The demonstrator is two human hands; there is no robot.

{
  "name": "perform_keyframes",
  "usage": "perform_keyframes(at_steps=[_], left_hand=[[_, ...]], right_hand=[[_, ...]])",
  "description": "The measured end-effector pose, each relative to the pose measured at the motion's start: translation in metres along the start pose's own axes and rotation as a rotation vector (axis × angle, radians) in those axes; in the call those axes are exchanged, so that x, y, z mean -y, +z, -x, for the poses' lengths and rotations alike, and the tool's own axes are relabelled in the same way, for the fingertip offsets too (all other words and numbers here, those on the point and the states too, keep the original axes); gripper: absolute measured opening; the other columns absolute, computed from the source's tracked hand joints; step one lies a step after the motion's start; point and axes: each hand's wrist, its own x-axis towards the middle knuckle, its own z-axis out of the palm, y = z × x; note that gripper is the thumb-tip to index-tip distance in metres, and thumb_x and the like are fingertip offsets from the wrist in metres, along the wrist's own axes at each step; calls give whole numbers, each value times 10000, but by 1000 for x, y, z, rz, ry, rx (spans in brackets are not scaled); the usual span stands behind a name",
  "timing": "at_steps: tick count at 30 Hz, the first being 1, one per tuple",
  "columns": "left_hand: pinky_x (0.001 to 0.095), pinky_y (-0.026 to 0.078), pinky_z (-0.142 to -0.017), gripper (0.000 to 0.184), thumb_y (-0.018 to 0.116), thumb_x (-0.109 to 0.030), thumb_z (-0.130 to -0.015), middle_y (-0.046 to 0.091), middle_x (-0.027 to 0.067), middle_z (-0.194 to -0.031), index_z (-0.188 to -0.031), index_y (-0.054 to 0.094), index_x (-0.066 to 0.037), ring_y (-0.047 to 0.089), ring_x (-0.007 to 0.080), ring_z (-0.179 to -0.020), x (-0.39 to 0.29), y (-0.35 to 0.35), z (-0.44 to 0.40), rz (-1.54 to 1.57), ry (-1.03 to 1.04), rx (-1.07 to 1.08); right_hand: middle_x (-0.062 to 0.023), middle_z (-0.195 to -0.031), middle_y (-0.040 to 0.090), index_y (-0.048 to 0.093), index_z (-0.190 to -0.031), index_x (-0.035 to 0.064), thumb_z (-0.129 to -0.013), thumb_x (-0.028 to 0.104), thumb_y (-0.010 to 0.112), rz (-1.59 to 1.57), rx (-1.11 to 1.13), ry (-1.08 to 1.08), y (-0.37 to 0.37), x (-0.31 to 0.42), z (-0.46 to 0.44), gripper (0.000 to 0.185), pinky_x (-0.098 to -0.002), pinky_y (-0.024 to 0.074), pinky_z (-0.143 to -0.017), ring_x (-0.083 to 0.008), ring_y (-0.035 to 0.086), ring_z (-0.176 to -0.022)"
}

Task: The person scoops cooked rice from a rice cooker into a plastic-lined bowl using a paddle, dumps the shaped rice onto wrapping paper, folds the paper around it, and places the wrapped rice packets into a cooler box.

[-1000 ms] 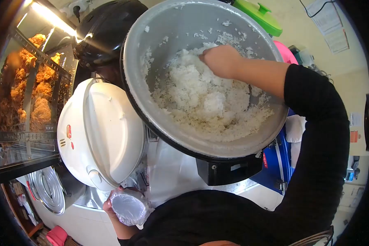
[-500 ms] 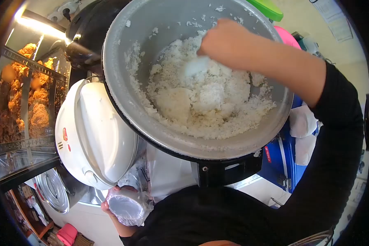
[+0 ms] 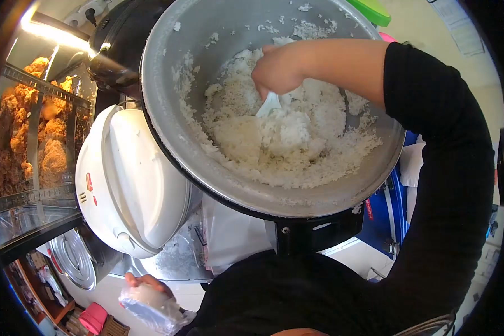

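My right hand (image 3: 279, 70) is closed around a white rice paddle (image 3: 270, 105), low inside a big grey metal pot. The paddle's blade is partly sunk in the cooked white rice (image 3: 235, 140), against a loose mound near the middle. Down at the lower left, my left hand (image 3: 161, 284) grips a small bowl (image 3: 148, 308) wrapped in clear plastic, held tilted beside my body. What the bowl contains, if anything, I cannot make out. Rice grains cling to the wall of the pot (image 3: 176, 131).
A white rice cooker with its lid closed (image 3: 143, 179) stands left of the pot. Beyond it, a lit glass case (image 3: 39, 145) holds fried pieces. White plastic sheets (image 3: 235, 232) lie below the pot, and a blue box (image 3: 383, 218) stands to its right.
My right hand has moved left and slightly down, pushing the paddle into the rice. My left hand has shifted down and left with the bowl, away from the counter edge.
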Motion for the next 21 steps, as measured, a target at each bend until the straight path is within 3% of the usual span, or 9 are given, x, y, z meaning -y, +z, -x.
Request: perform_keyframes(at_steps=[2,6,7,10,12,15,16,19,21], left_hand=[[571,553,-703,591,623,-360,-882,488,259,-1202,-1339,294,-179,564,530,-936,-21,24,-38,-204,-165,132],[555,563,-688,572,620,-294,-898,481,255,-1210,-1348,286,-183,583,509,-909,-34,31,-42,-287,-93,171],[628,548,-691,538,618,-274,-898,450,279,-1243,-1322,302,-176,536,590,-947,-37,33,-44,-280,-97,180],[619,552,-705,620,619,-256,-900,427,266,-1268,-1392,248,-183,523,581,-984,-32,42,-48,-229,6,111],[633,503,-806,716,581,-277,-917,340,237,-1356,-1468,130,-196,461,568,-1099,-27,53,-60,-99,78,97],[648,377,-981,689,467,-347,-965,173,190,-1488,-1491,67,-152,352,521,-1248,-24,80,-89,-50,159,29],[635,357,-1004,683,463,-380,-958,183,189,-1494,-1485,103,-136,346,488,-1270,-27,79,-94,-145,253,-51],[595,295,-1075,701,451,-479,-937,210,184,-1511,-1464,208,-85,326,389,-1336,-5,106,-138,-1021,577,-462],[554,322,-1077,647,436,-456,-942,306,187,-1468,-1434,289,-63,375,351,-1312,18,124,-164,-1313,671,-496]], right_hand=[[-13,-913,697,705,-1088,175,-756,44,533,-81,19,-17,18,2,-11,396,-386,287,-929,-203,619,-854],[-15,-956,691,681,-1143,172,-782,51,534,-127,76,-97,21,17,-2,408,-390,276,-944,-181,613,-887],[-14,-969,688,678,-1150,170,-785,45,531,-139,69,-117,21,18,-1,413,-389,275,-945,-181,612,-892],[-17,-1007,681,670,-1165,168,-799,37,523,-195,61,-150,22,21,6,415,-395,269,-955,-189,609,-906],[-26,-1032,679,667,-1169,168,-819,47,522,-238,72,-130,18,20,14,398,-409,259,-973,-209,609,-915],[-36,-1011,676,661,-1176,134,-844,68,525,-561,19,-107,35,-1,15,365,-376,355,-913,-205,602,-862],[-41,-997,673,658,-1175,115,-848,71,524,-590,11,-89,31,-1,23,356,-354,384,-866,-194,593,-840],[-51,-933,663,658,-1154,60,-849,61,520,-680,-78,-60,12,3,58,335,-293,443,-729,-156,565,-776],[-48,-865,657,669,-1117,24,-835,30,514,-730,-218,-71,7,-5,81,321,-259,445,-641,-124,542,-732]])
